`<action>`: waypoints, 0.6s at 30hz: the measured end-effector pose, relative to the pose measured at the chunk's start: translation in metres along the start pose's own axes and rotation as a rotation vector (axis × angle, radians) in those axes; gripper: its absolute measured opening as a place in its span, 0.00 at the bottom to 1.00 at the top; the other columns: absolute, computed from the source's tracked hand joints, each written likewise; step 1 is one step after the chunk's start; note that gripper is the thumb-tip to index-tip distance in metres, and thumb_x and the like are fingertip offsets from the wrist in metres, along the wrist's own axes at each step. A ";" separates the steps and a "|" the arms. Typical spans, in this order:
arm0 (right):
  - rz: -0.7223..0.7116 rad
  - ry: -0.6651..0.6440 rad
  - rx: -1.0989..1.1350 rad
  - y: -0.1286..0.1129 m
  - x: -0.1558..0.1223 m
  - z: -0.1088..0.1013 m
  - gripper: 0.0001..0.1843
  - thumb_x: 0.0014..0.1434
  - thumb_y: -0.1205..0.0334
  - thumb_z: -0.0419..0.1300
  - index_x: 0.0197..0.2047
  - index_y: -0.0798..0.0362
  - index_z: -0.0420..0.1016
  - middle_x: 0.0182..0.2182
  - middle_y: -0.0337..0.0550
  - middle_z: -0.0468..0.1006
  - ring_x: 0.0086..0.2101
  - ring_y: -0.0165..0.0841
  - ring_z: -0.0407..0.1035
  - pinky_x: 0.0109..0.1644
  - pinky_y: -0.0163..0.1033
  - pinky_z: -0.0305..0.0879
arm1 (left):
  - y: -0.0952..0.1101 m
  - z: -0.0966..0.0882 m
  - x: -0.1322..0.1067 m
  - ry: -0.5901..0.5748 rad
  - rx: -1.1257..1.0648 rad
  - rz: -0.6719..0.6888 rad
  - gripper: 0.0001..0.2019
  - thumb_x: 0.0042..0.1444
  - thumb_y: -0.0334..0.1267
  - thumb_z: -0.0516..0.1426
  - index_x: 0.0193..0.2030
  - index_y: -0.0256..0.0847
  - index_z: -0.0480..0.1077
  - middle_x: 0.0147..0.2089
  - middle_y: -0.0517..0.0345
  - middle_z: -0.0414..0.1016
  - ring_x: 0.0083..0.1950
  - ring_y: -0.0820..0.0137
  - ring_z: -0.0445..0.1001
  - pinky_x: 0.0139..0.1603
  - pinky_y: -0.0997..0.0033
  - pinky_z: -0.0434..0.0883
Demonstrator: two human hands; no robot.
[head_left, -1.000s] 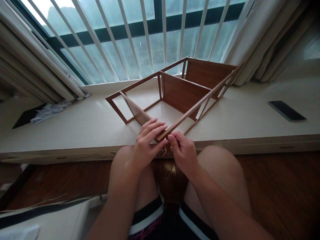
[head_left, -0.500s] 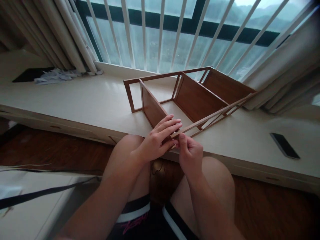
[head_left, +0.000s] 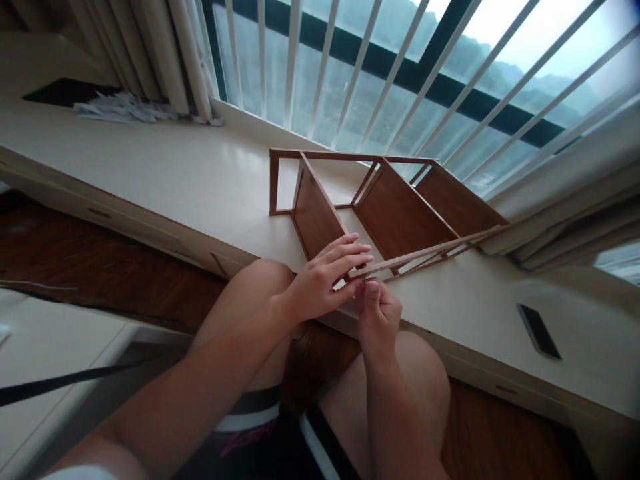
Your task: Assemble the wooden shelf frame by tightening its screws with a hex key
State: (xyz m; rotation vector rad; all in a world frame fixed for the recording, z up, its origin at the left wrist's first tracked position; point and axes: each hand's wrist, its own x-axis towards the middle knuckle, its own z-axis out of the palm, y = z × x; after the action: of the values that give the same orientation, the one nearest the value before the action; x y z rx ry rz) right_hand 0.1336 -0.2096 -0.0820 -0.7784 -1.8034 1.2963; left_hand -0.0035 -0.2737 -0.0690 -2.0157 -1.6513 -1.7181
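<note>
Worktop (head_left: 190, 180): long cream ledge under the window (head_left: 350, 60), running upper left to lower right, smooth w/ a dull sheen. White slanted bars across the glass, grey daylight outside. Pale curtains (head_left: 170, 53) hang at upper left, more at right edge. Dark wood floor (head_left: 75, 247) below the ledge, lower left.

Counts: 1 wooden rack (head_left: 400, 213), lying on the worktop at frame centre, w/ 3 brown panels side by side inside a thin-stick frame. 1 slim rail (head_left: 430, 250) along its near side. 1 dark phone (head_left: 539, 331), flat on the worktop at right, well apart from the rack. 1 heap of crumpled paper (head_left: 120, 107), upper left by the curtain. 2 bare knees, bottom centre.

Left hand (head_left: 320, 287): fingers stretched out flat over the rack's near corner, touching it; thumb hidden, so can't tell if it clamps. Right hand (head_left: 379, 317): just beside it, thumb + forefinger pinched tight at the rail's near end, other fingers curled in.
</note>
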 end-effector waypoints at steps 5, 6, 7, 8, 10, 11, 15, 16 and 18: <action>-0.057 0.082 -0.102 -0.003 -0.005 -0.002 0.13 0.59 0.51 0.61 0.37 0.53 0.69 0.24 0.33 0.70 0.21 0.25 0.61 0.27 0.32 0.57 | 0.000 0.002 0.000 0.034 -0.012 0.010 0.19 0.59 0.33 0.56 0.58 0.41 0.67 0.61 0.47 0.68 0.70 0.58 0.56 0.69 0.45 0.59; -0.075 0.101 -0.119 -0.003 -0.006 -0.002 0.13 0.59 0.52 0.61 0.38 0.53 0.69 0.24 0.34 0.70 0.22 0.26 0.61 0.28 0.32 0.59 | 0.000 0.002 0.000 0.035 -0.012 0.010 0.19 0.59 0.32 0.56 0.58 0.41 0.67 0.61 0.47 0.68 0.70 0.59 0.56 0.69 0.45 0.59; -0.095 0.118 -0.137 -0.003 -0.007 -0.002 0.12 0.60 0.52 0.60 0.38 0.53 0.69 0.24 0.34 0.71 0.22 0.26 0.63 0.29 0.33 0.60 | 0.000 0.002 0.000 0.035 -0.013 0.010 0.19 0.59 0.32 0.56 0.58 0.41 0.67 0.61 0.47 0.69 0.70 0.59 0.56 0.69 0.46 0.59; -0.117 0.128 -0.160 -0.004 -0.007 -0.001 0.11 0.60 0.53 0.59 0.38 0.53 0.70 0.24 0.35 0.72 0.23 0.27 0.64 0.30 0.33 0.61 | 0.000 0.002 0.000 0.035 -0.014 0.009 0.19 0.59 0.32 0.56 0.58 0.41 0.67 0.61 0.47 0.69 0.70 0.59 0.56 0.69 0.45 0.59; -0.157 0.146 -0.214 -0.007 -0.006 0.000 0.12 0.62 0.53 0.58 0.37 0.53 0.72 0.25 0.37 0.73 0.25 0.28 0.66 0.32 0.34 0.61 | 0.000 0.002 0.000 0.038 -0.017 0.005 0.19 0.59 0.32 0.56 0.58 0.41 0.67 0.61 0.47 0.69 0.70 0.59 0.56 0.69 0.45 0.59; -0.167 0.152 -0.240 -0.009 -0.006 0.000 0.12 0.63 0.53 0.56 0.36 0.53 0.72 0.25 0.37 0.73 0.25 0.29 0.65 0.32 0.34 0.61 | 0.000 0.002 0.000 0.039 -0.020 0.005 0.19 0.59 0.31 0.56 0.58 0.42 0.67 0.60 0.48 0.69 0.70 0.59 0.56 0.69 0.45 0.59; -0.102 0.161 -0.239 -0.016 -0.002 0.005 0.20 0.65 0.50 0.51 0.28 0.54 0.70 0.21 0.36 0.67 0.23 0.28 0.60 0.29 0.34 0.55 | 0.001 0.003 0.000 0.049 -0.028 -0.001 0.19 0.59 0.30 0.56 0.57 0.41 0.68 0.59 0.48 0.70 0.70 0.59 0.57 0.69 0.46 0.59; -0.071 0.160 -0.210 -0.016 -0.001 0.006 0.21 0.65 0.49 0.51 0.26 0.53 0.68 0.20 0.35 0.66 0.23 0.28 0.58 0.28 0.34 0.54 | 0.001 0.003 0.000 0.052 -0.028 -0.001 0.19 0.59 0.30 0.56 0.57 0.41 0.68 0.59 0.48 0.70 0.70 0.59 0.57 0.69 0.47 0.59; -0.016 0.158 -0.132 -0.014 0.001 0.007 0.24 0.65 0.47 0.50 0.24 0.53 0.65 0.19 0.35 0.63 0.22 0.27 0.56 0.27 0.34 0.53 | 0.001 0.003 0.000 0.058 -0.026 0.001 0.19 0.59 0.30 0.56 0.57 0.40 0.68 0.59 0.47 0.70 0.70 0.60 0.56 0.70 0.47 0.59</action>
State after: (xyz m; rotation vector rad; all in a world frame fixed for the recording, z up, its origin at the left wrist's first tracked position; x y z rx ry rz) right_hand 0.1263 -0.2165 -0.0695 -0.9106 -1.7769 1.0824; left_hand -0.0001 -0.2726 -0.0698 -1.9570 -1.6192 -1.7891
